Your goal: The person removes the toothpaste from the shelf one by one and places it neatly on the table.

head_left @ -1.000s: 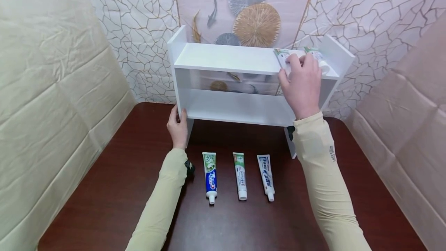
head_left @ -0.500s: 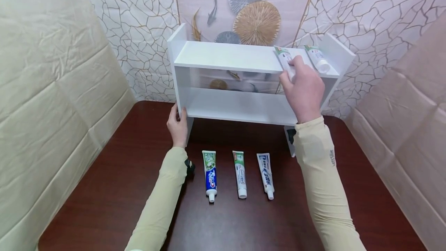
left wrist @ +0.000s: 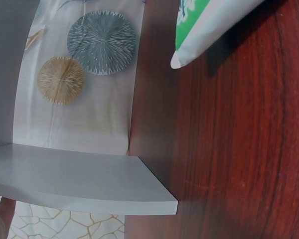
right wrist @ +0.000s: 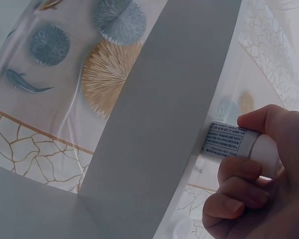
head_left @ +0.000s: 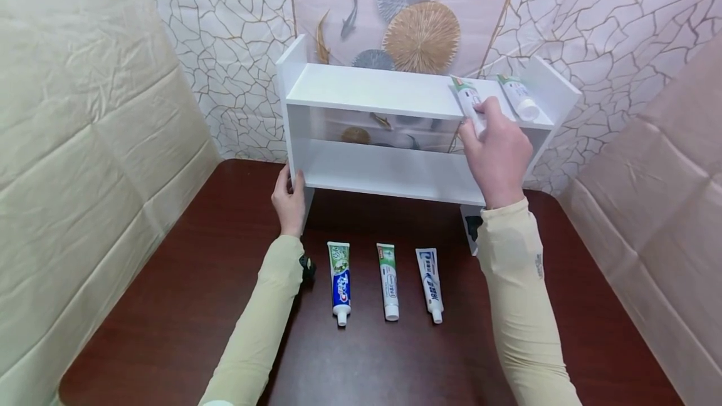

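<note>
A white two-tier shelf (head_left: 383,89) stands on the table. My right hand (head_left: 499,155) pinches the cap end of a white and green toothpaste tube (head_left: 468,96) at the front edge of the upper board; its cap (right wrist: 265,152) shows between thumb and fingers in the right wrist view. Another white and green toothpaste tube (head_left: 517,98) lies to its right, beside the side panel. With my left hand (head_left: 289,202) I grip the shelf's left side panel, low down; some of its fingers are hidden behind the panel.
In front of the shelf, a blue and green toothpaste tube (head_left: 341,284), a white and green one (head_left: 388,282) and a white and blue one (head_left: 430,285) lie in a row on the dark wooden table (head_left: 169,306). Patterned cloth (head_left: 237,36) hangs behind.
My right hand has moved from over the tubes on the upper board to the front end of the left one, uncovering the right one. My left hand stays on the side panel.
</note>
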Action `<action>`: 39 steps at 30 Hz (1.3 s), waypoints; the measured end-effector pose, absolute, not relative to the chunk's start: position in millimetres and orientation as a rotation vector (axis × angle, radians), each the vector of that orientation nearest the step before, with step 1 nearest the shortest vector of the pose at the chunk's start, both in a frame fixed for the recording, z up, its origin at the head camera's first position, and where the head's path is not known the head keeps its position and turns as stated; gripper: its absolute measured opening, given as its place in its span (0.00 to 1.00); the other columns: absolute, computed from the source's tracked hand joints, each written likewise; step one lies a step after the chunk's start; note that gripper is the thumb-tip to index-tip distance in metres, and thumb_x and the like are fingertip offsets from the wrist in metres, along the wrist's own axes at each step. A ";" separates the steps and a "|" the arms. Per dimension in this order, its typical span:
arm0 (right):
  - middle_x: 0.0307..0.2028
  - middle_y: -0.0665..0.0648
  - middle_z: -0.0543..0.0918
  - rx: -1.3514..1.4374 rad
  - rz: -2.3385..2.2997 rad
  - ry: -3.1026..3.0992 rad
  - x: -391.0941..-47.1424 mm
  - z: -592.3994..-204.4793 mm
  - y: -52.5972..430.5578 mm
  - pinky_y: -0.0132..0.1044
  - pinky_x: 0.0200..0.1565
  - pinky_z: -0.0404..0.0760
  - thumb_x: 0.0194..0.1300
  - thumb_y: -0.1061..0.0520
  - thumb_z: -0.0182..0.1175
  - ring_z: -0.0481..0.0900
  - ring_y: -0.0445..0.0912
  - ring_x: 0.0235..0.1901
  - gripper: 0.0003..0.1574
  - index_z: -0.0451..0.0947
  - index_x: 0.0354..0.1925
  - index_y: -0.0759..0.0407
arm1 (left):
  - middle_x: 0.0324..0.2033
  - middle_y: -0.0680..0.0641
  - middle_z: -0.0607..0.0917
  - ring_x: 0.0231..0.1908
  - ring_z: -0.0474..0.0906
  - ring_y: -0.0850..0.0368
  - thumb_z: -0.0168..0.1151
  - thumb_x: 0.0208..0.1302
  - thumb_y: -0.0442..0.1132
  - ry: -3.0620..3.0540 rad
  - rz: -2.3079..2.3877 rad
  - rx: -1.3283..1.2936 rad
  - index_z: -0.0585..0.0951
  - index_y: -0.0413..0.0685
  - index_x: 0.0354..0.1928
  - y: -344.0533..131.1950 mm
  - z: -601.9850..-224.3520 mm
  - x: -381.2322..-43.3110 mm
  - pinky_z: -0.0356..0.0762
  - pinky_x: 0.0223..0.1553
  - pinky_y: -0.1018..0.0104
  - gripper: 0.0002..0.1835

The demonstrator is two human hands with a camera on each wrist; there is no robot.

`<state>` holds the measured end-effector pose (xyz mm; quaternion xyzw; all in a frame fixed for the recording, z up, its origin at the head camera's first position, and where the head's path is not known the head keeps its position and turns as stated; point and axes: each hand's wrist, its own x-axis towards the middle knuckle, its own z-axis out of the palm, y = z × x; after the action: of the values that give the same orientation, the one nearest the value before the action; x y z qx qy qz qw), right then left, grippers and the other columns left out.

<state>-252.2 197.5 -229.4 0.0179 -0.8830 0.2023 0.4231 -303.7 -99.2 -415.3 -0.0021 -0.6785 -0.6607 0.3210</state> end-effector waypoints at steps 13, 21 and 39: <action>0.26 0.71 0.84 0.087 0.501 -2.156 -229.2 -242.8 196.3 0.44 0.22 0.62 0.67 0.56 0.51 0.75 0.62 0.19 0.17 0.76 0.49 0.64 | 0.59 0.39 0.79 0.55 0.77 0.43 0.54 0.72 0.41 -1.775 -1.744 0.001 0.75 0.44 0.63 -98.4 -412.3 -306.4 0.75 0.52 0.52 0.20; 0.26 0.70 0.84 0.129 0.445 -2.098 -213.0 -257.1 194.2 0.50 0.20 0.65 0.67 0.55 0.53 0.77 0.61 0.18 0.16 0.76 0.47 0.64 | 0.59 0.37 0.78 0.56 0.76 0.39 0.55 0.72 0.40 -1.754 -1.736 -0.001 0.75 0.44 0.63 -101.0 -412.5 -306.5 0.75 0.54 0.47 0.20; 0.32 0.71 0.86 0.188 0.386 -2.072 -183.3 -286.2 193.8 0.47 0.16 0.67 0.67 0.59 0.54 0.75 0.58 0.15 0.17 0.76 0.51 0.66 | 0.59 0.38 0.79 0.56 0.77 0.43 0.55 0.71 0.40 -1.762 -1.727 0.015 0.76 0.43 0.62 -99.0 -415.4 -304.8 0.75 0.54 0.49 0.20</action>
<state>-183.3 193.8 -286.2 0.0772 -0.8533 0.1588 0.4906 -304.8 -99.0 -415.4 0.0058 -0.6739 -0.6605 0.3310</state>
